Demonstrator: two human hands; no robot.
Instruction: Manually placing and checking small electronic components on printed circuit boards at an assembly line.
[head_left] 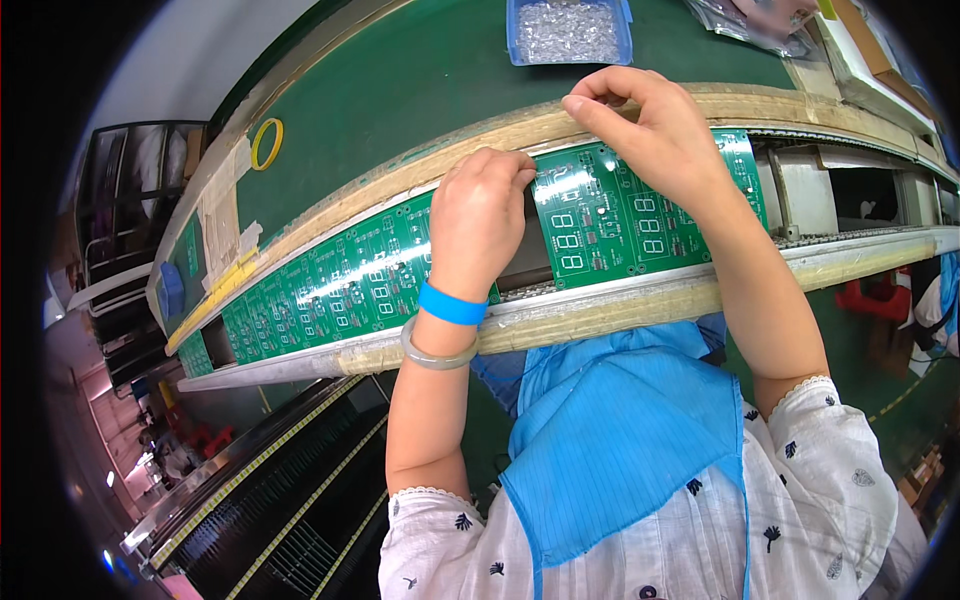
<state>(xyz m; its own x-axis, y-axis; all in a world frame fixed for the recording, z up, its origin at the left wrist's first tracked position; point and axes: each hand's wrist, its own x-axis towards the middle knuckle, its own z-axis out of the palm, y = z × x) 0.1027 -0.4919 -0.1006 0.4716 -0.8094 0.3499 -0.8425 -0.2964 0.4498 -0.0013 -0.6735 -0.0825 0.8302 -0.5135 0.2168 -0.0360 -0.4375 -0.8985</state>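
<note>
My left hand (480, 215), with a blue band and a pale bangle at its wrist, is closed, thumb and fingertips together beside the left edge of a green circuit board panel (590, 225). Whatever is in its fingers is hidden. My right hand (655, 130) is held over that panel's far side, its thumb and forefinger bent together near the wooden rail; anything in them is too small to make out. White digit outlines are printed on the panel. Another row of green circuit boards (330, 285) lies to the left, beyond a dark gap partly covered by my left hand.
Rails with a wooden far strip (400, 175) and a taped near edge (620, 300) flank the boards. Past them, a blue bin (570, 59) holds many small clear pieces. A yellow ring (279, 135) lies at the far left. Black racks (290, 500) stand lower left.
</note>
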